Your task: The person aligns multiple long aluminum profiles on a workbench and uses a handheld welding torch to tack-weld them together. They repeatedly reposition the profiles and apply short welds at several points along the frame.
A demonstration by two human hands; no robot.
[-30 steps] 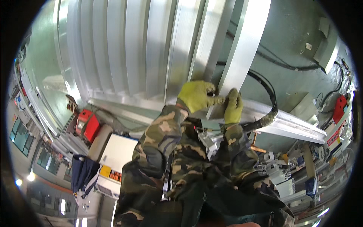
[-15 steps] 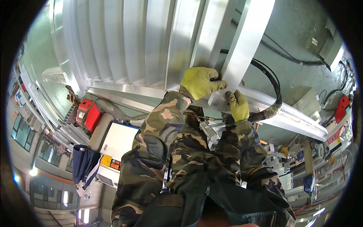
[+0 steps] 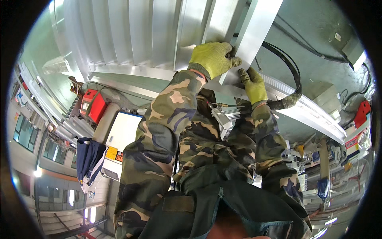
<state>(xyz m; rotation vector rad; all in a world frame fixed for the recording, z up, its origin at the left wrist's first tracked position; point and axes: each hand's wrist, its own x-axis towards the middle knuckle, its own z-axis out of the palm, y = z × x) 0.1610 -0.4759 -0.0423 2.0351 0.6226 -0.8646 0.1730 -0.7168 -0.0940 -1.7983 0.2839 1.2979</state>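
A long silvery aluminium profile runs up and away from me, its near end at the frame's front bar. My gloved left hand is closed at its left edge, thumb and curled fingers against the metal; part of the grip is hidden. At the right edge my gloved right hand has its fingers bent around the near end. Both gloves are yellow-green. Left of the profile lies a slatted aluminium panel. Below my hands, in front of my legs, sits a grey metal tool with a thin rod.
A thick black hose loops beside my right hand. A ribbed aluminium bar stretches to the right. A red machine, a white cabinet and a dark jacket are at the left. Cables lie on the floor.
The view has shifted, so the panel, profile and both hands appear higher in the picture. Both hands stay at the profile's near end.
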